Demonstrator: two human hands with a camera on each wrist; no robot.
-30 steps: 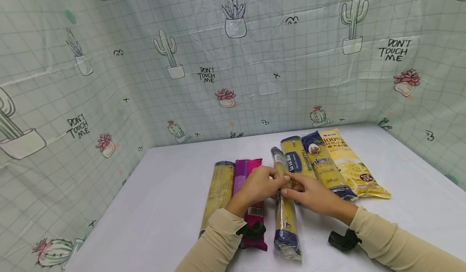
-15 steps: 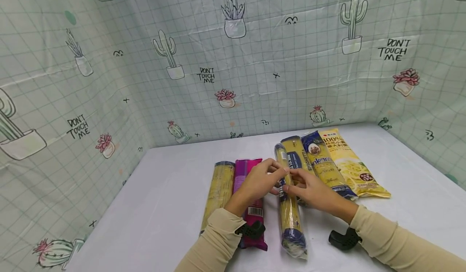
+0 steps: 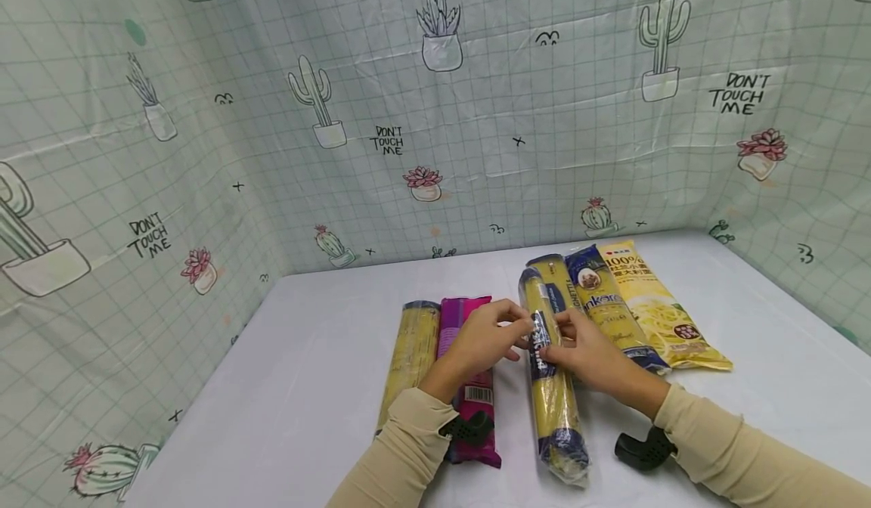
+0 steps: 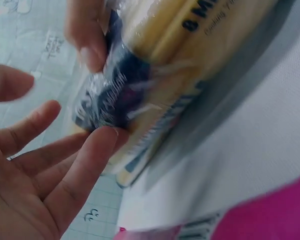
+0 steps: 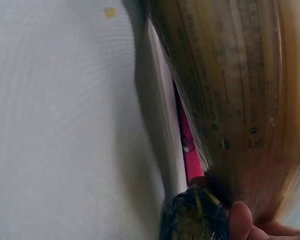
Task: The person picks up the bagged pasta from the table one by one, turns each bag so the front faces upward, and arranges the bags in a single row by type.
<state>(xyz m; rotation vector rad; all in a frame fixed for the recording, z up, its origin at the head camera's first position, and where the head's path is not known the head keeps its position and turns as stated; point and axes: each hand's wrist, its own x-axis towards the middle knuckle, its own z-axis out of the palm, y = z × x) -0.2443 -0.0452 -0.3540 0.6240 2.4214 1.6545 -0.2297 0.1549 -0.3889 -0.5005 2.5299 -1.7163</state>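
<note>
A spaghetti pack [image 3: 554, 406] in clear, yellow and navy wrap is held tilted up on its edge, over the near part of the table. My right hand [image 3: 587, 348] grips it around the middle, thumb on the label side, fingers behind. At its left side is my left hand [image 3: 485, 340], fingers loosely spread; in the left wrist view its fingertips [image 4: 102, 137] touch the wrap while the thumb stays apart. The right wrist view shows the pack's printed back [image 5: 230, 95] close up, with right fingers [image 5: 240, 220] below it.
To the left lie a yellow noodle pack [image 3: 408, 357] and a magenta pack [image 3: 481, 440]. Further right sit another spaghetti pack [image 3: 548, 267], a navy-and-yellow pack [image 3: 610, 319] and a yellow pack [image 3: 663, 319]. A patterned cloth [image 3: 476, 153] hangs behind the white table [image 3: 306, 387].
The spaghetti pack has shifted right and turned, so its navy label now faces more upward. My right hand has moved slightly right with it, and the left hand's fingers have loosened from it.
</note>
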